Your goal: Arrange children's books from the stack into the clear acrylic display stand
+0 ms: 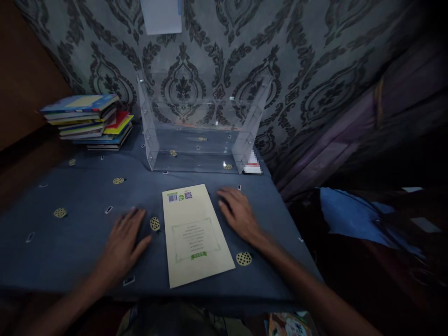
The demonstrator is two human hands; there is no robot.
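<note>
Nearest to us, at the bottom edge, something with a colourful printed cover (289, 324) shows below the table edge, too dark to identify. Our forearms reach up from there onto the blue tablecloth (70, 242), which is scattered with small dotted round patches.

Our left hand (124, 240) lies flat on the cloth, palm down, fingers spread wide and holding nothing; it sits just left of the book, apart from it, with one dotted patch between its thumb and the book's edge. Our right hand (240, 214) also rests palm down with fingers loosely spread, empty, just beside the book's right edge; we cannot tell whether it touches the cover.

The book (196, 233) lies flat between our two hands, near the front middle of the table, back cover up: pale cream, with a barcode and a small square code at the far end, a green framed block of text in the middle, and its long side slightly tilted to the left.

Farther back stands a clear acrylic shelf unit (199, 126) against the wall, upright, with open tiers. A small blurred red and white item (252, 164) sits at its right foot. To the far left, a stack of books (89, 122) lies flat. Behind everything hangs grey damask wallpaper (315, 70), with a pale sheet (161, 15) fixed high up
</note>
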